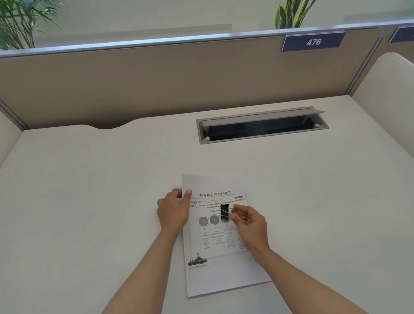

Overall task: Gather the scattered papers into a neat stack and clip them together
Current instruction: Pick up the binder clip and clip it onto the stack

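Note:
A stack of white printed papers (221, 271) lies on the white desk (79, 223), edges roughly lined up. My left hand (174, 211) grips the stack's upper left edge, thumb on top of the sheets and fingers curled at the side. My right hand (248, 223) pinches the wire handles of a black binder clip (224, 212) and holds it above the middle of the top page, away from the paper's edges.
A grey cable hatch (261, 124) with its lid raised is set into the desk behind the papers. Beige partition panels (140, 81) close off the back, and cream side dividers (402, 114) flank the desk. Plants stand beyond the partition.

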A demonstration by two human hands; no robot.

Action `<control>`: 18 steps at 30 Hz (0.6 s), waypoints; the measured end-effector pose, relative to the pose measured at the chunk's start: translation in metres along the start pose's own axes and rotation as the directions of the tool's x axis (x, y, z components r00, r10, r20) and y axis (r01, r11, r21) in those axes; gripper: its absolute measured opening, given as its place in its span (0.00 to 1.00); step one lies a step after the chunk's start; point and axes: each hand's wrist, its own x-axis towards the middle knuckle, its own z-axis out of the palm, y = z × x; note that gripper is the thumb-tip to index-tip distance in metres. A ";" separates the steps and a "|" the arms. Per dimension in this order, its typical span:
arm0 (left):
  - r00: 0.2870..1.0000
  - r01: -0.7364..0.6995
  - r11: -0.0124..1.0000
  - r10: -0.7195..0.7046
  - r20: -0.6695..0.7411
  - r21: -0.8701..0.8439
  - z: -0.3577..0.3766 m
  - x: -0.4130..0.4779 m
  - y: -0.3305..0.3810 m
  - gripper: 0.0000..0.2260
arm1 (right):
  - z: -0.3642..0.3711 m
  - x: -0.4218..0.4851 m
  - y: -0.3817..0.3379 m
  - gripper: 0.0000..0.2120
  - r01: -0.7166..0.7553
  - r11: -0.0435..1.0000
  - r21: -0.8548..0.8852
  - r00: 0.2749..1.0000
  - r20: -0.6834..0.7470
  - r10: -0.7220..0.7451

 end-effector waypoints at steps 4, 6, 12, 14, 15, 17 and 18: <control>1.000 -0.017 0.991 0.016 -0.004 -0.131 -0.006 0.019 0.020 0.11 | 0.001 0.000 0.000 0.09 -0.004 1.000 -0.008 1.000 -0.004 0.004; 0.999 -0.017 0.989 0.012 -0.032 -0.148 -0.007 0.025 0.025 0.10 | 0.001 0.000 0.000 0.09 -0.009 1.000 -0.015 1.000 0.000 0.009; 0.997 -0.034 0.981 0.020 -0.073 -0.192 -0.010 0.034 0.026 0.09 | 0.002 0.001 0.000 0.07 -0.012 1.000 -0.020 1.000 -0.005 0.012; 0.996 -0.032 0.980 0.015 -0.088 -0.196 -0.011 0.034 0.026 0.09 | 0.002 0.002 -0.001 0.07 -0.024 1.000 -0.011 1.000 -0.008 0.024; 0.995 -0.030 0.979 0.011 -0.097 -0.200 -0.011 0.034 0.026 0.09 | 0.002 0.003 -0.002 0.06 -0.037 0.999 -0.005 0.999 -0.011 0.037; 0.994 -0.020 0.977 -0.004 -0.113 -0.213 -0.012 0.034 0.026 0.09 | 0.000 0.007 -0.006 0.06 -0.070 0.998 0.004 0.997 -0.022 0.070; 0.993 -0.013 0.975 -0.013 -0.117 -0.221 -0.013 0.033 0.026 0.09 | 0.000 0.009 -0.008 0.06 -0.078 0.997 0.006 0.997 -0.025 0.079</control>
